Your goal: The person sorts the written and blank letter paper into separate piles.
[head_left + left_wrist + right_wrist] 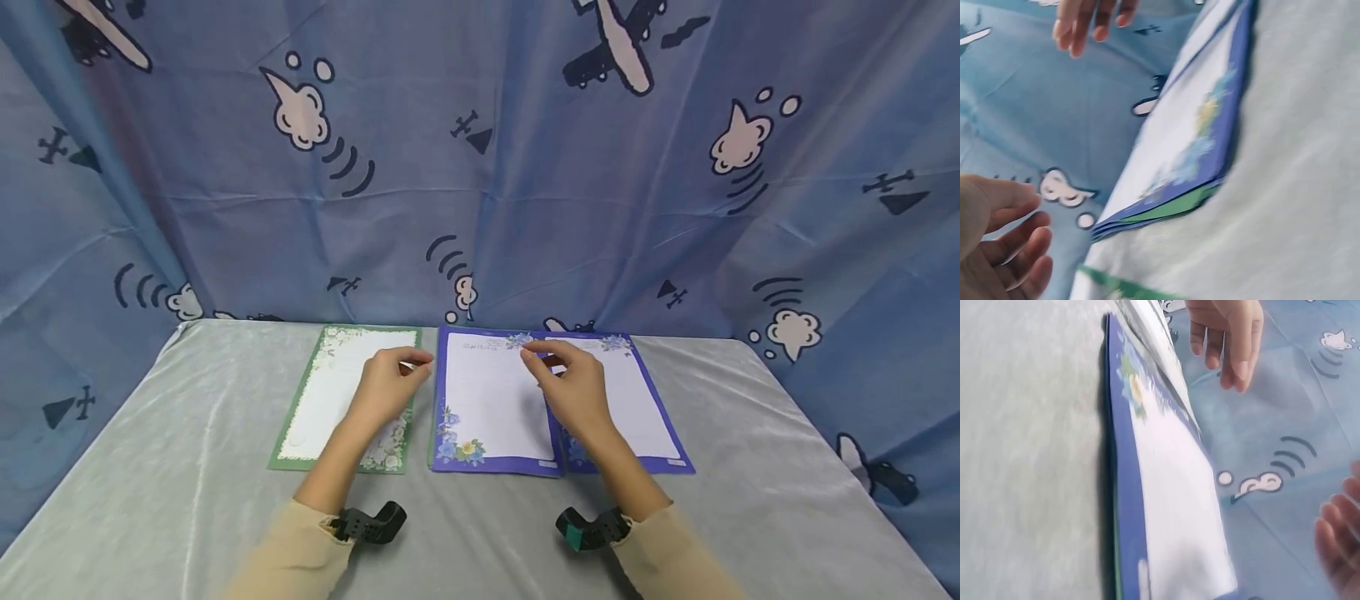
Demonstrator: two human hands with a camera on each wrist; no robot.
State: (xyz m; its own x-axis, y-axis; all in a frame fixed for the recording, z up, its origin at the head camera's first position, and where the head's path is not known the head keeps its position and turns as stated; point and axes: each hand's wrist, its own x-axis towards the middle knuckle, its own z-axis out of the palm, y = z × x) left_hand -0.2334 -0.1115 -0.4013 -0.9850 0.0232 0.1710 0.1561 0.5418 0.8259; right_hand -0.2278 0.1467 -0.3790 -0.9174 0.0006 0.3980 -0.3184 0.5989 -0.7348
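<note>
Three decorated sheets or stacks lie side by side: a green-bordered sheet at left, a blue-bordered stack in the middle and a blue-bordered sheet at right. Green and blue layers show at the edge of the middle stack in the left wrist view. My left hand hovers above the green sheet's right side, fingers loosely bent, holding nothing. My right hand hovers above the meeting edges of the blue ones, also holding nothing. Faint writing runs along the middle stack's top.
A grey cloth covers the table. Behind it hangs a blue curtain printed with planes and clouds. Each wrist wears a black strap with a black device.
</note>
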